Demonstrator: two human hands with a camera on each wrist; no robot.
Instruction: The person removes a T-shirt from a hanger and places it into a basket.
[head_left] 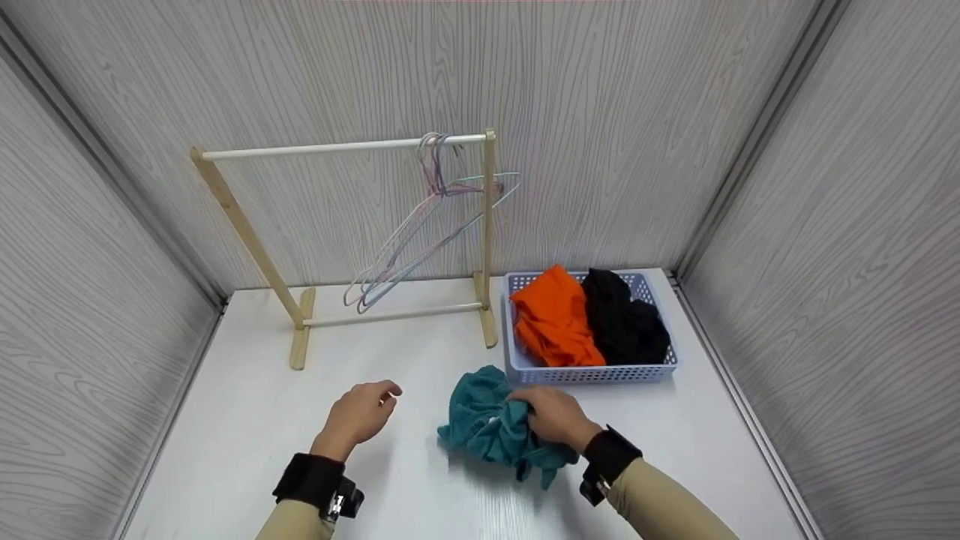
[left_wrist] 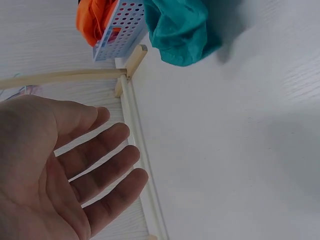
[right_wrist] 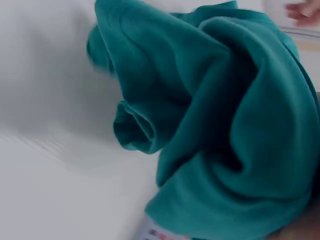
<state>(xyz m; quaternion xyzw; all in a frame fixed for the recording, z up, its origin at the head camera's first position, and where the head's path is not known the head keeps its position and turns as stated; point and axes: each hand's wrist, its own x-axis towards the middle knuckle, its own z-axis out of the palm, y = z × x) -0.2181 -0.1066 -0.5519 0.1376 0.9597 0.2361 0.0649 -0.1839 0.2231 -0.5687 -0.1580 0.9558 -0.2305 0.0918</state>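
Note:
My right hand [head_left: 553,414] grips a bunched teal garment [head_left: 487,420] just in front of the basket. Folds of the teal cloth [right_wrist: 220,115] fill most of the right wrist view and hide nearly all of that hand. My left hand [head_left: 358,412] hovers over the table to the left of the garment, holding nothing. Seen from the left wrist, its fingers [left_wrist: 112,170] are loosely bent and spread apart. The exact kind of garment cannot be told from its crumpled shape.
A wooden rack [head_left: 244,232] with a white rail [head_left: 315,148] stands at the back left. Several thin hangers [head_left: 409,247] hang at the rail's right end. A light blue basket [head_left: 592,375] at the back right contains orange cloth [head_left: 555,319] and black cloth [head_left: 622,322]. Walls enclose the white table [head_left: 247,450].

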